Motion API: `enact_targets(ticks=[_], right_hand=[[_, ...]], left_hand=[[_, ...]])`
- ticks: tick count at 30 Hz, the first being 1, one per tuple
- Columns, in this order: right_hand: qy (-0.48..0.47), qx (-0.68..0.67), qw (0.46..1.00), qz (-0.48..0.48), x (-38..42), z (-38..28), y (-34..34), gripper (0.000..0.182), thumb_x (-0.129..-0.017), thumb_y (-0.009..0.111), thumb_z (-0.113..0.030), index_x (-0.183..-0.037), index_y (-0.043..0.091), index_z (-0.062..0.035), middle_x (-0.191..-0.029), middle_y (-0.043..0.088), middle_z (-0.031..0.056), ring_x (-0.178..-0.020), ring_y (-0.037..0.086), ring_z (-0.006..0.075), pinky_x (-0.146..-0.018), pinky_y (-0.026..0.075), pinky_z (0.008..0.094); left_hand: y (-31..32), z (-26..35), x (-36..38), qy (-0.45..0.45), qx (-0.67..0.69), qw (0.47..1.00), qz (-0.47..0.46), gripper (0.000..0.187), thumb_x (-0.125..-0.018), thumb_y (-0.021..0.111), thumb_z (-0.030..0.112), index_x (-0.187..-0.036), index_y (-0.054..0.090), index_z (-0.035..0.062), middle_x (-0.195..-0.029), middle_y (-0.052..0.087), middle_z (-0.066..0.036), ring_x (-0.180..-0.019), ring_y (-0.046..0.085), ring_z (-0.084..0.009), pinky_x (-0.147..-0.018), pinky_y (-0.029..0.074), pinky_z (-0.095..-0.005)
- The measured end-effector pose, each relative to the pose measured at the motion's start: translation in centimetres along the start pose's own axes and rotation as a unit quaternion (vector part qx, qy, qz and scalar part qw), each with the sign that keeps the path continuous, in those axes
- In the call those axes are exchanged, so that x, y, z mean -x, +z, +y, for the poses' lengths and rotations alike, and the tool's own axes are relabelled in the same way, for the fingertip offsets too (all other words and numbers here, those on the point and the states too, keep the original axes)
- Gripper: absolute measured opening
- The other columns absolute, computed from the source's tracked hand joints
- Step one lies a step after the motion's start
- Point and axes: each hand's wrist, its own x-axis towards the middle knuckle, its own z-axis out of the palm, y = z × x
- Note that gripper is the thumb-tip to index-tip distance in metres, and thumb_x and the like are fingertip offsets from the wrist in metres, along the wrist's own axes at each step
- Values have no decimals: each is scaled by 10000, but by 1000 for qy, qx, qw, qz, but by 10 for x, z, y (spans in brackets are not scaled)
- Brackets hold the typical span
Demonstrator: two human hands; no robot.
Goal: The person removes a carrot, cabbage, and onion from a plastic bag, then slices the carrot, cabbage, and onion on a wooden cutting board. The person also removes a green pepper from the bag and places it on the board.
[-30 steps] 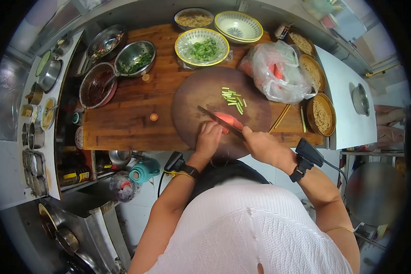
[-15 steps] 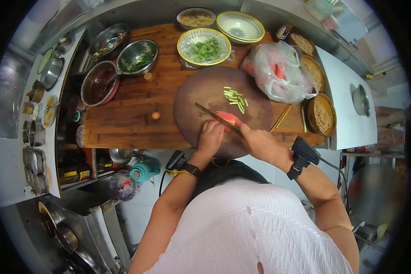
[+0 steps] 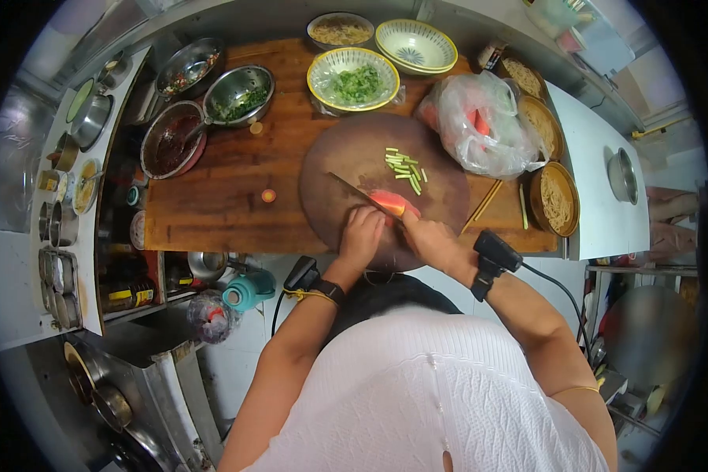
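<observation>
On the round chopping board (image 3: 330, 157), a reddish-orange piece that looks like carrot (image 3: 391, 202) lies beneath a knife. My right hand (image 3: 431, 244) grips the handle of the knife (image 3: 354, 187), whose dark blade slants across the carrot toward the upper left. With curled fingertips, my left hand (image 3: 362, 236) holds the carrot down on the near side of the blade. Part of the carrot is hidden behind the fingers and blade. Cut green stalks (image 3: 403, 167) lie in a small heap farther up the board.
A patterned bowl (image 3: 315, 90) of chopped greens stands beyond the board. At the right are a plastic bag (image 3: 480, 126) with red items, chopsticks (image 3: 482, 206) and a noodle bowl (image 3: 557, 203). Metal bowls (image 3: 238, 94) stand at the left; an orange round slice (image 3: 269, 196) lies on the wooden table.
My right hand and the knife have shifted slightly left. The blade now crosses the carrot farther left, showing more of the carrot to its right. My left hand has barely moved.
</observation>
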Motion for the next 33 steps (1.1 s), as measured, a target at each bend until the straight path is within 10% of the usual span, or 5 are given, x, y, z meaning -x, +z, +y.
enact_targets(ticks=[33], right_hand=[[39,-22,997,-62,17,-16,-39,151,-828,459,-73,-953,412,-3,-772,612,267,-756,602,439,-659,471,517]], left_hand=[[-3,2,4,31,-15,999,-16,138,-725,632,9,-853,588,32,-893,567,-117,-877,541,-308,-779,456,-381]])
